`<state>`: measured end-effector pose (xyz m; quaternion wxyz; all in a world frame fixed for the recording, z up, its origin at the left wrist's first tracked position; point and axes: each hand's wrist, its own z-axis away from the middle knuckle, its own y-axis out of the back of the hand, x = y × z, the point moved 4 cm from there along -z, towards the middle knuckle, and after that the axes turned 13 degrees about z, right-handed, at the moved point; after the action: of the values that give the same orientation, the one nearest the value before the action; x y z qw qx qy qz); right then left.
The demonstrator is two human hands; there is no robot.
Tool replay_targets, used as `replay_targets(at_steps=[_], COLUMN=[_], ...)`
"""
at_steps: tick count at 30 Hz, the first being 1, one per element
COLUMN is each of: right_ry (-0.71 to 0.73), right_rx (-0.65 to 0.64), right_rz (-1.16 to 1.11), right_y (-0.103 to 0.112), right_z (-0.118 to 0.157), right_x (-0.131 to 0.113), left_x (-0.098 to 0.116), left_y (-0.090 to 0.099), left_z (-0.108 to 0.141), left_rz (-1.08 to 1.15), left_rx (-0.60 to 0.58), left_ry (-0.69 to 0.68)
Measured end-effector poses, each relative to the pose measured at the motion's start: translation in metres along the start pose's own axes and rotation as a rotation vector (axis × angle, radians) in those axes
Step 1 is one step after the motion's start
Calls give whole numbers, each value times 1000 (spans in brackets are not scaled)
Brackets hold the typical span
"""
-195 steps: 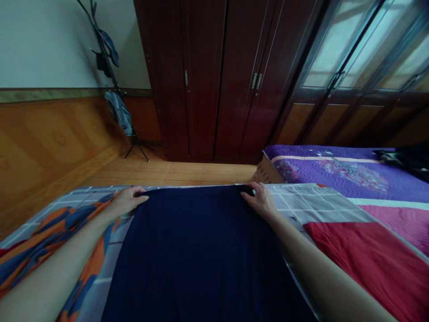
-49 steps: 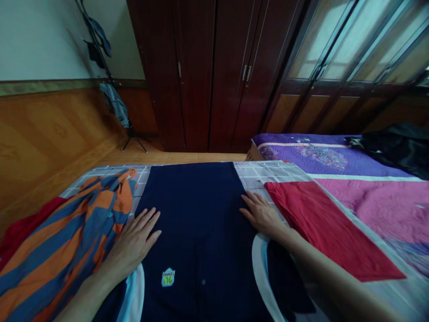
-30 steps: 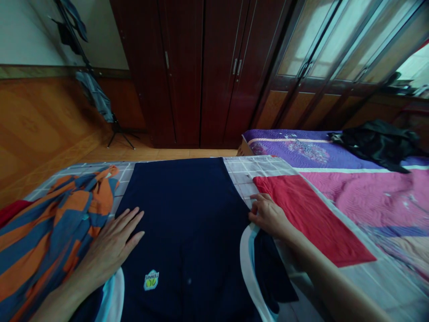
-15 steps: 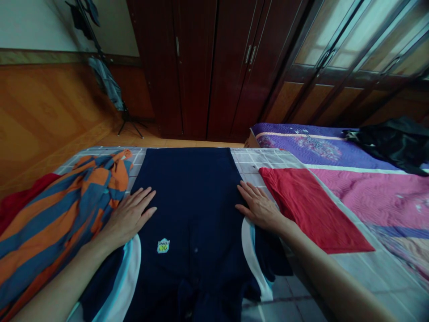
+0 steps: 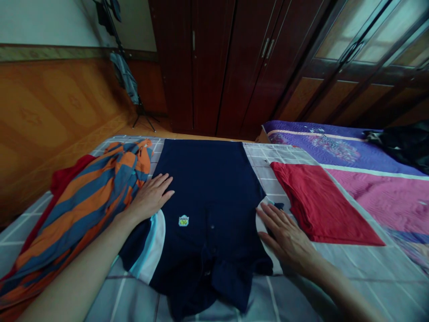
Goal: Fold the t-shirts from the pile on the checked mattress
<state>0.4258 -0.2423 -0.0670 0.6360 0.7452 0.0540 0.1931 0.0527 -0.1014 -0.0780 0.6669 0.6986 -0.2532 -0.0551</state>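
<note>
A navy shirt (image 5: 201, 179) lies spread on a grey checked sheet (image 5: 268, 179), its collar toward me and its hem at the far side. It has white and light-blue sleeve stripes and a small tennis badge (image 5: 183, 220) on its front. My left hand (image 5: 152, 194) rests flat on the shirt's left edge, above the striped sleeve, fingers spread. Over the right sleeve stripe lies my right hand (image 5: 284, 232), palm down with its fingers stretched out. Neither hand grips the fabric.
An orange and blue striped garment (image 5: 90, 192) lies crumpled at the left, over a red cloth (image 5: 67, 172). Folded red fabric (image 5: 328, 201) is at the right. Beyond are a purple and pink bedspread (image 5: 362, 183), black clothing (image 5: 402, 141), a dark wardrobe (image 5: 208, 67) and a clothes stand (image 5: 122, 62).
My right hand has moved toward me along the shirt's right edge onto the sleeve stripe. My left hand stays at the left edge. The camera view has shifted, and more of the collar shows.
</note>
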Motion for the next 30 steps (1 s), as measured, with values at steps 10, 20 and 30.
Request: replay_targets(at_steps=[10, 20, 30], right_ry=[-224, -423, -407], right_rx=[106, 52, 27], right_rz=[-79, -157, -166], right_y=[11, 22, 29], right_z=[62, 59, 41], right_x=[18, 7, -2], left_x=[111, 262, 255], left_y=[32, -6, -29], left_z=[14, 25, 21], left_rz=[162, 329, 544], left_rx=[-172, -359, -355], left_ry=[-356, -995, -891])
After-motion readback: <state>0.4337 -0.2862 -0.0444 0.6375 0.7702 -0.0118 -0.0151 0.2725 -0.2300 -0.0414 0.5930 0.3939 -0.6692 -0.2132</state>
